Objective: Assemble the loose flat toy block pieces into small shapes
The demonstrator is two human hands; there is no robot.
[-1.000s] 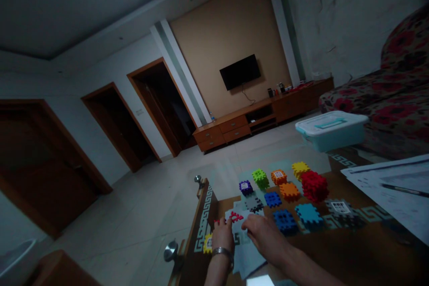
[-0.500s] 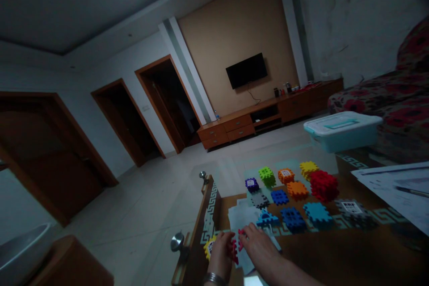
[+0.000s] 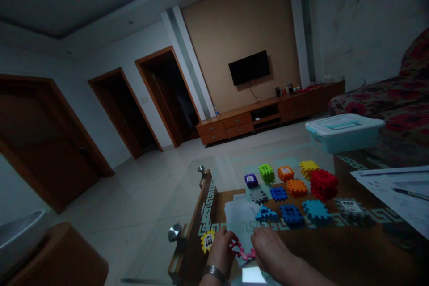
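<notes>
two hands are seen at the near edge of the table [image 3: 335, 250], both closed on one small red toothed piece [image 3: 241, 249] that is held between them just above the sheet of paper [image 3: 239, 219]. the left hand [image 3: 219, 246] is curled round the piece's left end, with a metal band worn at the wrist; the right hand [image 3: 270, 250] is pinched on its right end. how tightly either hand is closed cannot be told, since the fingertips are partly hidden and the light is dim.

the piece is judged to be thin moulded plastic: light, stiff, a little springy at the teeth, and not fragile, though a tooth could be bent if it is forced. it is best taken by its flat faces or by the outer edge, thumb on one side and a finger on the other, with the notches left free. the smooth plastic may slip a little in a loose pinch.

just left of the left hand a yellow piece [image 3: 208, 240] with a white label is lying near the table's patterned border. beyond the hands, a light blue piece [image 3: 266, 213] is set on the paper. farther on, assembled cubes are laid out in rows: dark blue [image 3: 291, 214], light blue [image 3: 317, 211], orange [image 3: 296, 187], red [image 3: 323, 183], purple [image 3: 251, 180] and green [image 3: 267, 172] among them. past these a lidded plastic box [image 3: 343, 132] is standing at the far end, with a television [image 3: 250, 67] on the far wall.
</notes>
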